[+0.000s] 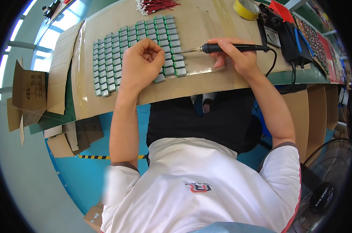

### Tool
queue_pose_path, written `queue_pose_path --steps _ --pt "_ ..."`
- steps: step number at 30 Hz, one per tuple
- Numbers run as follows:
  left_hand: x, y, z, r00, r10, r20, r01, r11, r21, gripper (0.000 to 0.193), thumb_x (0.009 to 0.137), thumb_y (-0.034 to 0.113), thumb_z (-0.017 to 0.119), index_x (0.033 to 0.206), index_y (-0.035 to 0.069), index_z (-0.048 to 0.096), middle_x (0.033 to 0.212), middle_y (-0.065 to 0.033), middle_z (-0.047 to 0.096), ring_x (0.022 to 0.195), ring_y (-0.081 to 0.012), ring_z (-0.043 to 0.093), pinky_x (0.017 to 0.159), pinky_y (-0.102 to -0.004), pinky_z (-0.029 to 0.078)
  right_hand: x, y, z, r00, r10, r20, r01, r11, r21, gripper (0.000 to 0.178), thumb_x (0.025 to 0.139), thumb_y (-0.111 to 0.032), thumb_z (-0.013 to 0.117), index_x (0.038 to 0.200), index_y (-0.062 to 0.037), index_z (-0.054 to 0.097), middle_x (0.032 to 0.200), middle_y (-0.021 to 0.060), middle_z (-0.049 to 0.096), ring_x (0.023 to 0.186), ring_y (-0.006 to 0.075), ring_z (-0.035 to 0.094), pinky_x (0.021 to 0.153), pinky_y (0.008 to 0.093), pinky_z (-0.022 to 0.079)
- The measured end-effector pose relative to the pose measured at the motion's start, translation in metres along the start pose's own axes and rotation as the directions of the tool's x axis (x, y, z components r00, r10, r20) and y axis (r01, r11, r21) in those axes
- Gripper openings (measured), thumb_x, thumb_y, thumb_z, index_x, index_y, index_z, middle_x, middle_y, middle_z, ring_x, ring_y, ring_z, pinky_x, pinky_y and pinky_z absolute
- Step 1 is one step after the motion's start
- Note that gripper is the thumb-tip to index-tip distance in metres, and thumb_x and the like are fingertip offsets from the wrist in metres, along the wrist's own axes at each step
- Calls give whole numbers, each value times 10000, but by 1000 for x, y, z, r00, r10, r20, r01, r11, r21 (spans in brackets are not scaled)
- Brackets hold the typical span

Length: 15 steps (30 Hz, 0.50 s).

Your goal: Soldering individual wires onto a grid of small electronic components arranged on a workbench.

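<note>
My right hand (241,58) holds a soldering iron (211,48) by its black handle, the metal tip pointing left. The tip reaches the right-hand columns of a grid of small grey block-shaped parts with green edges (110,58). Thin pins stick out along the grid's right side. Over the middle of the grid, my left hand (142,65) is closed in a pinch, its fingertips close to the blocks. What it pinches is too small to make out; a thin strand hangs beside the wrist. The hand hides several blocks beneath it.
Brown board (207,81) covers the workbench. Red wires with white ends (156,5) lie at the far edge. Yellow tape (246,9) and a black soldering station (294,42) stand at the right. Cardboard boxes (30,87) are left; a fan (323,194) is lower right.
</note>
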<state>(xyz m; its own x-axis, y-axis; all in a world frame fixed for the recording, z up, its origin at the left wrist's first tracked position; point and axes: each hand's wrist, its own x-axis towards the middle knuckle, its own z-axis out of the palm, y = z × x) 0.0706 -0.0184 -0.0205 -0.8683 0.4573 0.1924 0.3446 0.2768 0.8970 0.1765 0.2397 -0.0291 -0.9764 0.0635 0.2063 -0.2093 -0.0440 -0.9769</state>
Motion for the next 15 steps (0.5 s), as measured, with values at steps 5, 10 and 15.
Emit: queue_pose_path --steps 5,10,15 --pt "0 0 1 996 -67 66 63 997 48 45 765 35 696 760 -1 670 617 20 584 569 -27 482 528 -205 406 0 4 -2 1000 -8 -3 8 1000 9 255 987 -132 589 1100 60 714 834 144 728 599 135 668 589 250 564" --pt "0 2 1 995 -73 62 68 995 77 49 755 40 701 760 -2 676 606 14 579 563 -35 478 528 -214 408 1 5 -2 1000 -26 18 26 1000 -12 253 986 -127 589 1106 58 714 831 149 729 592 137 670 589 249 562" --pt "1 1 2 995 -32 89 23 995 98 55 828 27 707 804 -8 672 617 38 564 500 -7 456 446 -189 350 2 6 -3 999 -26 33 27 999 -21 250 984 -120 590 1106 59 714 842 154 732 596 139 674 597 251 564"
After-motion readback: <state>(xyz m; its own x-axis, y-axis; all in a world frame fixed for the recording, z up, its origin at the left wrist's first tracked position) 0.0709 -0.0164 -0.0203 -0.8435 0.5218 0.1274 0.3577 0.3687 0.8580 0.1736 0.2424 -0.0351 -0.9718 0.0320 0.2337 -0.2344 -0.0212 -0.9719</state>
